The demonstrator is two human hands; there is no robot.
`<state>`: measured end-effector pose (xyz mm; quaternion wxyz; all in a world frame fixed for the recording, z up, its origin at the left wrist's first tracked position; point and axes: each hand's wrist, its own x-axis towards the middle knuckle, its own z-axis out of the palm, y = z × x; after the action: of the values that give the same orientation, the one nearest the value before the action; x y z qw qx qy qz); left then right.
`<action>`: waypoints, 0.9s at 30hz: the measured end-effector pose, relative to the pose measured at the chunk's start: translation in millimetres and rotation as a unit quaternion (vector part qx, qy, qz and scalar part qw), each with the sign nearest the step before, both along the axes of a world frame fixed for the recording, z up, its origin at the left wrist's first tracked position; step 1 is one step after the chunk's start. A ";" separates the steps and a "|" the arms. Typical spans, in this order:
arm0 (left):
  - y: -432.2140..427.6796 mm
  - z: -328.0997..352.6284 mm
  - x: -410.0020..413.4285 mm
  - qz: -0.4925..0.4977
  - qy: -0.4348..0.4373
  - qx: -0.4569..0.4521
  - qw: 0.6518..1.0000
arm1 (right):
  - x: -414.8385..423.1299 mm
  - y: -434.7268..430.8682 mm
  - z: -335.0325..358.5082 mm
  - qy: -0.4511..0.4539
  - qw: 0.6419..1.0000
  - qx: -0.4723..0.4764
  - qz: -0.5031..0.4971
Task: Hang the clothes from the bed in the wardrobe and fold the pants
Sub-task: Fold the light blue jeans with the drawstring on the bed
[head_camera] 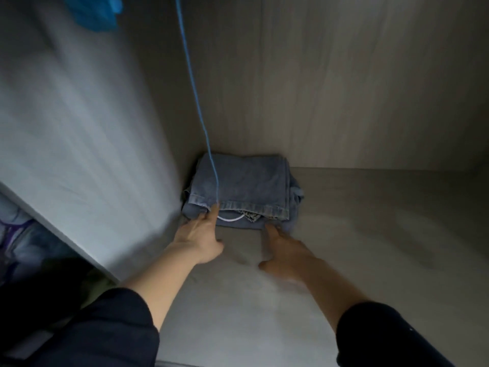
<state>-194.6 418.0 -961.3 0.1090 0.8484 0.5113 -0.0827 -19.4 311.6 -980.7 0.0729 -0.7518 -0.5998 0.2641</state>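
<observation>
Stowing step: folded pants (238,186) in far left corner; my left hand (201,234) and right hand (285,250), fingers straight, touch the near edge, holding nothing. Next, probably: withdraw gently.

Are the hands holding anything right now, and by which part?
Nothing is gripped: the left hand and the right hand only touch the front edge of the folded pants with straight fingers.
</observation>
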 end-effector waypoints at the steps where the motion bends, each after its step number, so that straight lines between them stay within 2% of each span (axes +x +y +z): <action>1: -4.4 0.8 -1.9 -0.003 0.001 -0.002 1.000 | -1.3 -3.1 1.5 -0.002 1.000 0.000 -0.004; 6: -42.5 23.6 -3.6 -0.008 -0.033 0.036 0.999 | -5.2 -34.3 35.4 0.000 0.998 0.027 -0.055; 9: -79.2 63.5 1.3 -0.015 -0.086 0.038 0.995 | -11.0 -72.1 80.7 0.004 0.997 0.033 -0.069; 11: -108.3 101.6 3.7 -0.027 -0.090 0.025 0.995 | -15.5 -102.5 121.7 0.003 0.997 0.026 -0.079; 19: -227.3 332.5 21.8 -0.098 -0.091 -0.069 0.989 | -23.3 -239.3 354.5 -0.006 0.992 0.008 -0.126; 23: -299.3 462.3 26.6 -0.141 -0.102 -0.114 0.978 | -34.5 -323.3 484.7 -0.015 0.979 -0.007 -0.202; 27: -376.0 553.7 36.0 -0.214 -0.094 -0.161 0.959 | -43.5 -413.1 585.2 -0.013 0.957 -0.016 -0.289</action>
<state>-158.6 42.0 -407.6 0.2717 0.9131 0.2854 -0.1048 -62.9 -101.6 -395.5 0.1266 -0.8975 -0.3534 0.2314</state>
